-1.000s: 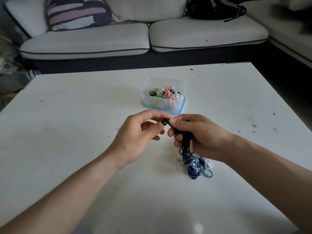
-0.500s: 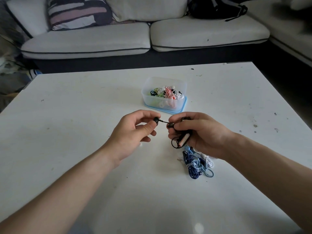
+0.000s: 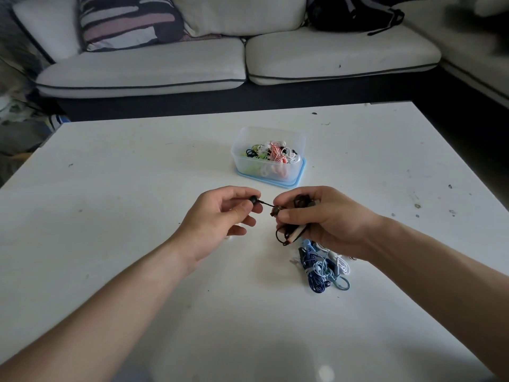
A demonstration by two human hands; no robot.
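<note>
At the centre of the frame, above the white surface (image 3: 137, 188), the left hand (image 3: 220, 219) pinches the small round black earbud (image 3: 252, 200) between thumb and forefinger, its other fingers loosely curled. Just to its right, the right hand (image 3: 330, 219) has its fingers wrapped round the coiled black earphone cord (image 3: 289, 232), and a short length runs taut between the two hands. The cord looks light, thin and limp, and likely to snag. It is best held at the hard bud and at the bundle, not tugged. A blue-and-white cable tangle (image 3: 322, 268) lies lower right, and a clear plastic box (image 3: 268, 158) of coloured earphones stands above centre.
</note>
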